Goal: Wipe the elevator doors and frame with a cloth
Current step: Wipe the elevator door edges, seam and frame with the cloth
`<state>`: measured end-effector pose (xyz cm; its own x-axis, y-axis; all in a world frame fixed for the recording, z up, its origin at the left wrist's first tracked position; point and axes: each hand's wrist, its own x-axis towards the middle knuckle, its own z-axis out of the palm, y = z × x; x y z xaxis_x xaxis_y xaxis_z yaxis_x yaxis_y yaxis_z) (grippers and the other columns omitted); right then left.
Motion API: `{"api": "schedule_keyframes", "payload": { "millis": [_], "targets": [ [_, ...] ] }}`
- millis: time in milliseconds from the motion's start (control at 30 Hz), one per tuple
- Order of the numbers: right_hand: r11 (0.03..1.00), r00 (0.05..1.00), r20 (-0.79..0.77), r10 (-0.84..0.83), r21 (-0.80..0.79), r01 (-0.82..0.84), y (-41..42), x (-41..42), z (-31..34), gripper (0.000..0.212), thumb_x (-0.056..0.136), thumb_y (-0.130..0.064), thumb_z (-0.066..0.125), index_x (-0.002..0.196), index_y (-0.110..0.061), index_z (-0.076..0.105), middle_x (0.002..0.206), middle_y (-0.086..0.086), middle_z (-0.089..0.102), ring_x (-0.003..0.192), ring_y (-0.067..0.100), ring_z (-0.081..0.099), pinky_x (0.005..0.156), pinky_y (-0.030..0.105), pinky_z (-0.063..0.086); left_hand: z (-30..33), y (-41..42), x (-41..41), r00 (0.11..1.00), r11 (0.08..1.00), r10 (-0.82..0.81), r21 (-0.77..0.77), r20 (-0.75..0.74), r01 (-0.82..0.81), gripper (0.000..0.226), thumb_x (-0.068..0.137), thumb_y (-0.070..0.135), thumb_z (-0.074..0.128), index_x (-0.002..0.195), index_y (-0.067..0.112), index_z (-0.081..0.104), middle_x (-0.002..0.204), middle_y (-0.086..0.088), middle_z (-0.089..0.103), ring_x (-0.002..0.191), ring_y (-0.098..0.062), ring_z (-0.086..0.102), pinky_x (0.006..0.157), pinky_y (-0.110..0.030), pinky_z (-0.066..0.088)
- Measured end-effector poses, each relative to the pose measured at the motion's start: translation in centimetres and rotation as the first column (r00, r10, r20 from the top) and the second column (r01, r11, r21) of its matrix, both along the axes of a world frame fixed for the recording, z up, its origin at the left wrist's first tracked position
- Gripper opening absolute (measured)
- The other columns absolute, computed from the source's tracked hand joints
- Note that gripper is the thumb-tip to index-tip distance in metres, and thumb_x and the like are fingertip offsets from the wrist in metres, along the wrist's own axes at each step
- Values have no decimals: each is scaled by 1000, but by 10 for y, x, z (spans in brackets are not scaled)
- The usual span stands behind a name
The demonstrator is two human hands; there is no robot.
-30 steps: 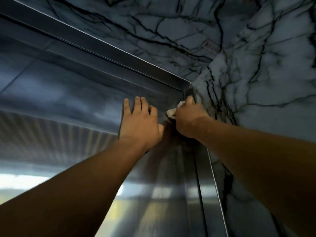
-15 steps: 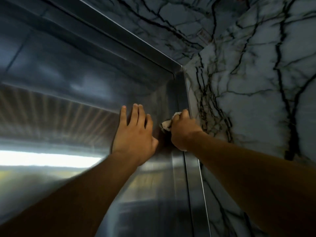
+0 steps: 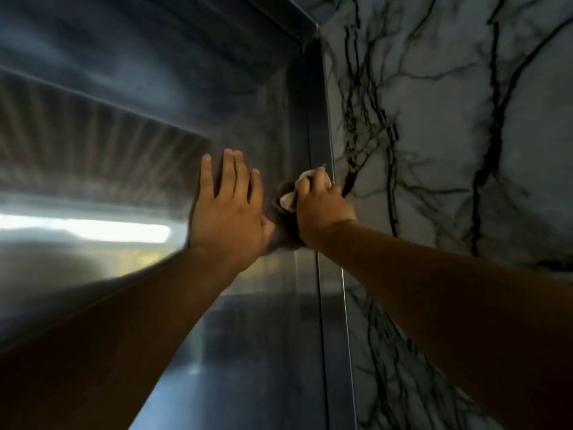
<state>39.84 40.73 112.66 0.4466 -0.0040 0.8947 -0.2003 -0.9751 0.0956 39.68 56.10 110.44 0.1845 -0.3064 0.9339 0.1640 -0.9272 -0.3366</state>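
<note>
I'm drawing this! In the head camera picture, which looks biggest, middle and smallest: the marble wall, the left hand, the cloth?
1. marble wall
2. left hand
3. cloth, mostly hidden in the right hand

Right hand (image 3: 322, 209) presses cloth (image 3: 290, 200) on frame (image 3: 319, 119); left hand (image 3: 228, 209) flat.

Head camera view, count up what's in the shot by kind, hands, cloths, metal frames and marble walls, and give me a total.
Hands: 2, the left hand flat on the steel and the right hand gripping the cloth
Cloths: 1, the white cloth against the frame
Metal frames: 1, the elevator frame
Marble walls: 1, the veined marble wall
Total: 5
</note>
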Motion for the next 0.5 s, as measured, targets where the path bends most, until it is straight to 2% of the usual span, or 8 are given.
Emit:
{"api": "schedule_keyframes", "payload": {
  "millis": [100, 200, 300, 400, 500],
  "targets": [
    [1000, 1000, 6, -11, -17, 11, -3, 3, -18, 60, 94, -25, 51, 143, -8, 21, 147, 22, 19, 119, 40, 44, 87, 41, 47, -13, -9, -4, 998, 999, 35, -26, -43, -36, 82, 90, 58, 20, 153, 6, 15, 159, -30, 8, 148, -44, 3, 116, -64, 7],
    [1000, 1000, -12, 1, -22, -2, -5, 2, -36, 58, 94, -25, 52, 142, -8, 23, 144, 21, 22, 113, 39, 50, 82, 40, 48, -29, -23, -11, 996, 999, 12, -51, -93, -17, 81, 89, 62, 28, 150, 8, 23, 157, -29, 14, 147, -43, 7, 116, -65, 9],
    [999, 1000, -28, 1, -52, -2, -6, -1, -70, 56, 94, -26, 51, 140, -8, 26, 142, 20, 26, 112, 37, 52, 80, 38, 48, -66, -31, -17, 989, 999, -21, -45, -149, 15, 77, 88, 62, 35, 146, 12, 29, 155, -26, 20, 146, -41, 13, 116, -64, 10],
    [998, 999, -40, 26, -64, -28, -9, -2, -117, 59, 93, -27, 54, 141, -8, 26, 140, 19, 28, 111, 33, 52, 75, 35, 47, -115, -29, -19, 988, 1000, -15, -17, -156, 13, 79, 88, 66, 37, 146, 13, 30, 155, -23, 24, 145, -40, 15, 116, -63, 11],
    [992, 1000, -9, -18, -122, 17, -10, 0, -163, 66, 92, -27, 56, 144, -5, 22, 142, 21, 27, 114, 31, 52, 78, 33, 50, -159, -22, -18, 990, 998, 21, 53, -138, -14, 81, 87, 69, 38, 146, 13, 30, 155, -22, 25, 145, -41, 15, 116, -63, 11]
  ]
}}
